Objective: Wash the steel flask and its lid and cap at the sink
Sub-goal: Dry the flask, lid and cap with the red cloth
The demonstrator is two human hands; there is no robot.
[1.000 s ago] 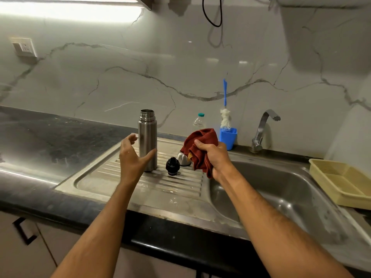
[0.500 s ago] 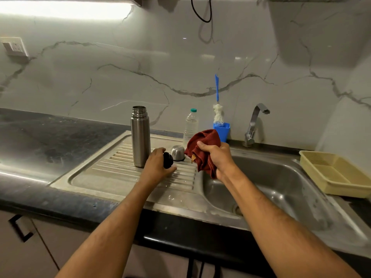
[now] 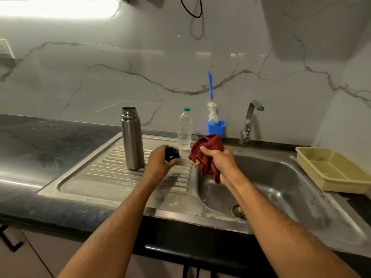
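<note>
While both forearms reach in from 6 o'clock, the left hand (image 3: 160,161) curls its grip round the black lid (image 3: 171,154) and holds it just above the ribbed drainboard (image 3: 112,173); the lid is blurred, and its underside cannot be made out. Whether the steel cap is behind that hand cannot be told.

Right hand (image 3: 217,160): at 3 o'clock of the left, over the seam between drainboard and sink basin (image 3: 281,185), fingers closed round a bunched dark red cloth (image 3: 208,153), which hangs below the fist.

Steel flask (image 3: 132,138): upright on the drainboard at 10 o'clock of the left hand, near but not touching it, mouth uncovered, threaded neck showing.

Sink basin: steel, drain strainer (image 3: 239,211) at its near side.

Beige plastic tray (image 3: 331,169): on the dark surface (image 3: 36,143) at 3 o'clock of the basin.

Clear plastic bottle (image 3: 184,130): green cap, standing at the drainboard's far edge, 12 o'clock of the lid.

Blue holder (image 3: 216,128): just beside the bottle at its 3 o'clock, behind the cloth, holding a blue-handled brush (image 3: 210,97) with a white head, upright.

Tap (image 3: 250,121): at the basin's far rim, spout curved towards 3 o'clock.

White veined wall (image 3: 140,67): behind everything.
</note>
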